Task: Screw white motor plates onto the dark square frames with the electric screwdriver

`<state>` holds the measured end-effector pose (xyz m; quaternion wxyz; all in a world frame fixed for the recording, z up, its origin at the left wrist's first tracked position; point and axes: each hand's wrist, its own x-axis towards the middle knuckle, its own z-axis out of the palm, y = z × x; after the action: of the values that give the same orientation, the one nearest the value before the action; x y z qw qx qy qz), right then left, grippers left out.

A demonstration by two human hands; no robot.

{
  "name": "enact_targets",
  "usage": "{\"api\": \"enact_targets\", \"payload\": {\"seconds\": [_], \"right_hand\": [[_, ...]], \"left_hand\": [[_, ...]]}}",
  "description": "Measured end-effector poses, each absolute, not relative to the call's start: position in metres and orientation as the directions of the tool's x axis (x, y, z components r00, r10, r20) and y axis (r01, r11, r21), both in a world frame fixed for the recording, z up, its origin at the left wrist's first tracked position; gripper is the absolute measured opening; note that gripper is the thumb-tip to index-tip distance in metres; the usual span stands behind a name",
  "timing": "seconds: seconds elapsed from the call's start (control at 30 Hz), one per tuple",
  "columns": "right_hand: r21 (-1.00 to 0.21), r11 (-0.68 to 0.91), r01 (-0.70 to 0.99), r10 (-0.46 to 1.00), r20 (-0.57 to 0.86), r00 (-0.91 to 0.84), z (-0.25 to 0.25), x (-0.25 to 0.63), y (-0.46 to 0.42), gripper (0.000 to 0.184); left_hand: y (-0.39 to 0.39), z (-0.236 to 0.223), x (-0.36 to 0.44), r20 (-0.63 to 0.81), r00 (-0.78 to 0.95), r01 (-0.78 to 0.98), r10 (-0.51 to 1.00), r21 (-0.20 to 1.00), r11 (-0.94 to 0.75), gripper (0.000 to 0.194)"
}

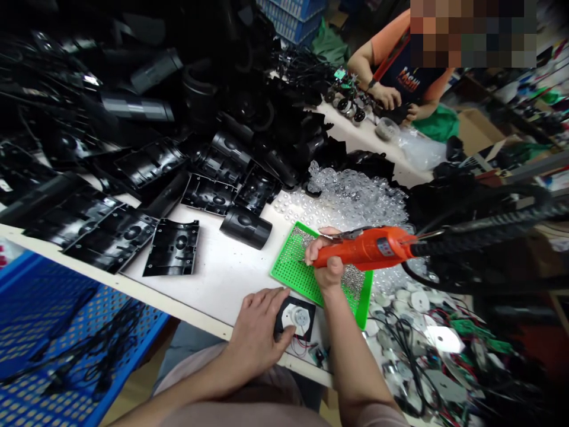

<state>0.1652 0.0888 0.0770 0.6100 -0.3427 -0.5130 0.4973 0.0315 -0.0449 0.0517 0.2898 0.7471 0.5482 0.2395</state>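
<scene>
My left hand [255, 335] rests on a small black square plastic part [296, 317] with a white and metal disc at its centre, pressing it against the white table [213, 279]. Thin red and black wires lie just below it. My right hand [325, 261] is shut around an orange electric screwdriver [367, 248], whose black cable runs off to the right. The hand and tool are over a green perforated tray [293, 267] filled with small metal screws. The screwdriver's tip is hard to make out.
Black plastic housings [171, 248] and a black cylinder [245, 227] lie left of the tray, below a large black heap. Clear plastic domes [351, 198] are piled behind it. A blue crate [66, 320] holds black cables. A co-worker's hands [386, 98] work at the far end.
</scene>
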Motion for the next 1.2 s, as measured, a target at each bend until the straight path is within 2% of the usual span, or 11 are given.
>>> {"api": "enact_targets", "payload": {"seconds": [0.2, 0.33, 0.47, 0.67, 1.0, 1.13, 1.2], "right_hand": [[-0.93, 0.271, -0.248, 0.957, 0.288, -0.037, 0.084, 0.164, 0.09, 0.055], [-0.9, 0.342, -0.27, 0.939, 0.341, 0.052, 0.124, 0.166, 0.073, 0.058], [-0.904, 0.314, -0.29, 0.947, 0.32, 0.028, 0.152, 0.166, 0.031, 0.064], [-0.915, 0.267, -0.303, 0.963, 0.264, 0.052, 0.128, 0.156, -0.015, 0.067], [-0.901, 0.261, -0.348, 0.962, 0.272, 0.016, 0.118, 0.148, -0.014, 0.056], [-0.916, 0.243, -0.319, 0.964, 0.265, -0.026, 0.108, 0.153, -0.02, 0.054], [-0.954, 0.167, -0.248, 0.98, 0.189, -0.067, 0.1, 0.159, -0.024, 0.054]], "left_hand": [[-0.046, 0.049, 0.031, 0.05, 0.281, 0.681, 0.958, 0.693, -0.236, 0.06], [-0.046, 0.05, 0.031, 0.055, 0.287, 0.682, 0.956, 0.689, -0.244, 0.059], [-0.046, 0.052, 0.031, 0.053, 0.274, 0.676, 0.96, 0.699, -0.232, 0.058], [-0.046, 0.053, 0.032, 0.046, 0.277, 0.657, 0.96, 0.72, -0.224, 0.057], [-0.047, 0.051, 0.033, 0.038, 0.293, 0.667, 0.955, 0.708, -0.233, 0.059], [-0.048, 0.052, 0.033, 0.03, 0.289, 0.667, 0.957, 0.711, -0.224, 0.059], [-0.049, 0.053, 0.033, 0.036, 0.285, 0.665, 0.958, 0.712, -0.225, 0.055]]}}
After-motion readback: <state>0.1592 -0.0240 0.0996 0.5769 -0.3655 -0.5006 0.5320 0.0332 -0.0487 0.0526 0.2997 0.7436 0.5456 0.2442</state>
